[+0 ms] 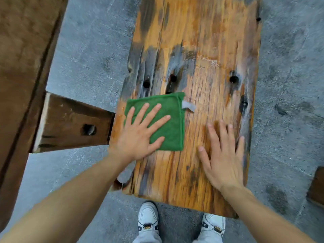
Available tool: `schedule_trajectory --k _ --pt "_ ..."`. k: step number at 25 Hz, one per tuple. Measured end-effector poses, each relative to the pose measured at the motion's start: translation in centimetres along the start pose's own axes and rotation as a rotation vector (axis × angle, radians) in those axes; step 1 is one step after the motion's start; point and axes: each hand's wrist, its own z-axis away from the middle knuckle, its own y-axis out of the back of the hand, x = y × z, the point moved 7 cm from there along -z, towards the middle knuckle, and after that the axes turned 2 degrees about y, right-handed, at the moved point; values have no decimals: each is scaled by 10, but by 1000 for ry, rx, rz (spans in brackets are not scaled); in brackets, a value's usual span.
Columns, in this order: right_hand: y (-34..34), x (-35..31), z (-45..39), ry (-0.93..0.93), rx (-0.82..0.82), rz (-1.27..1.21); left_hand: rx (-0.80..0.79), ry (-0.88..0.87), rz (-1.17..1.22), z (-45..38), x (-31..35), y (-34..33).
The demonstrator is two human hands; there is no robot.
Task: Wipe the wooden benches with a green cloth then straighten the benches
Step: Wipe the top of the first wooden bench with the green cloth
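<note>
A worn orange-brown wooden bench (206, 50) runs away from me down the middle of the view, its near end just in front of my feet. A folded green cloth (172, 120) with a small grey tag lies flat on the bench's left side. My left hand (140, 134) presses on the cloth with fingers spread and straight. My right hand (222, 155) lies flat on the bare wood to the right of the cloth, fingers straight.
A brown wooden table (22, 58) fills the left edge, with a wooden beam (70, 125) reaching from it to the bench's left side. Grey concrete floor (287, 85) surrounds the bench. Another piece of brown wood (317, 186) shows at the right edge. My white shoes (148, 218) stand below.
</note>
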Motion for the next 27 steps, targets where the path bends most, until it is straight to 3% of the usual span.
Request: schedule_trajectory --k 3,5,8,10,14,17,19,21,23,25,27 --pt "-7 -8 -17 71 -4 127 -11 314 0 -13 -59 -1" --pt "-9 -7 -17 73 11 152 21 525 44 -24 -63 0" --pt "-8 -9 -17 86 40 146 -52 820 170 -60 -65 0" --pt "-7 -8 -18 81 57 140 -78 774 197 -96 -51 6" --pt "-6 -6 -17 62 107 107 -110 354 167 -149 37 14" --pt "-2 2 -17 -57 169 53 -151 -46 100 -114 107 14" --pt "3 7 -14 -112 207 -3 -111 -161 79 -60 101 7" --pt "4 6 -16 -115 188 2 -77 -98 64 -25 54 0" --pt "3 6 -17 -115 149 38 -99 168 69 -29 1 -2" --pt "2 3 -18 -67 135 54 -129 473 128 -64 -27 1" --pt "0 -7 -17 60 115 62 -100 528 176 -117 -14 12"
